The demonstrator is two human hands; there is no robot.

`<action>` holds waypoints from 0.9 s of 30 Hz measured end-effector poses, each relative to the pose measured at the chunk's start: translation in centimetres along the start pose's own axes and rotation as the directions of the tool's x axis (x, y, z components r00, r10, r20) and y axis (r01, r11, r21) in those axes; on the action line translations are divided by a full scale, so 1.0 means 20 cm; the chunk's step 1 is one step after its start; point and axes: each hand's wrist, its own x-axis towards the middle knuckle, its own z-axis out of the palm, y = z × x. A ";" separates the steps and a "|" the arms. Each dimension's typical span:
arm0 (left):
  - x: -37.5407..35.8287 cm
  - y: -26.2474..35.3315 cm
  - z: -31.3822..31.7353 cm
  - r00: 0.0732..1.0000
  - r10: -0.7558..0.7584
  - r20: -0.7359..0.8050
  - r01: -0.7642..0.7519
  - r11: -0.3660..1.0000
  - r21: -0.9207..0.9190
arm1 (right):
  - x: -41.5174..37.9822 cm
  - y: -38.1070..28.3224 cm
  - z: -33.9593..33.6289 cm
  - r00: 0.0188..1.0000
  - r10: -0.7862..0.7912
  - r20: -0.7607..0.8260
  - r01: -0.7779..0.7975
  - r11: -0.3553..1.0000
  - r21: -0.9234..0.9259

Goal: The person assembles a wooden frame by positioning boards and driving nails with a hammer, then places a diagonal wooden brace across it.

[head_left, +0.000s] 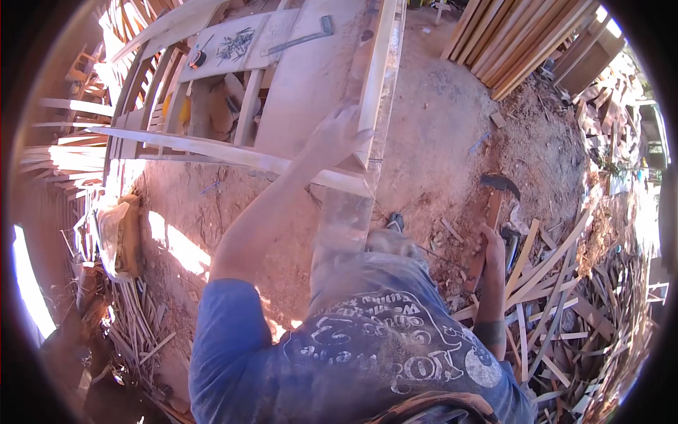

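Note:
My right hand (491,246) is wrapped round the wooden handle of a hammer (495,205), whose dark curved head points up and away from me. It hangs low at my right side, over the dirt floor. My left hand (339,133) reaches forward and grips a long pale wooden board (379,67) that runs away from me along the workbench edge. Its near end meets a second wooden strip (233,150), which crosses to the left at roughly a right angle, forming a corner. My left forearm passes over this strip and hides part of it.
On the workbench (300,81) lie a pile of nails (235,44), a metal square (300,39) and a tape measure (198,59). Stacked planks (519,42) stand at the back right. Scrap strips (565,311) litter the ground on my right.

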 end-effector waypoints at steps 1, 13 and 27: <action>-0.08 -0.12 -0.02 0.990 0.141 0.029 -0.144 0.984 0.104 | -0.06 -0.03 0.04 1.000 0.009 -0.008 -0.009 1.000 0.021; -0.48 -1.16 -0.95 0.920 0.294 0.258 -0.391 0.685 0.615 | -0.45 0.30 0.49 0.962 0.176 -0.207 -0.099 0.936 0.338; -0.64 -1.04 -0.73 0.895 0.345 0.283 -0.442 0.602 0.665 | -0.30 0.58 0.05 0.984 0.138 -0.116 -0.048 0.822 0.567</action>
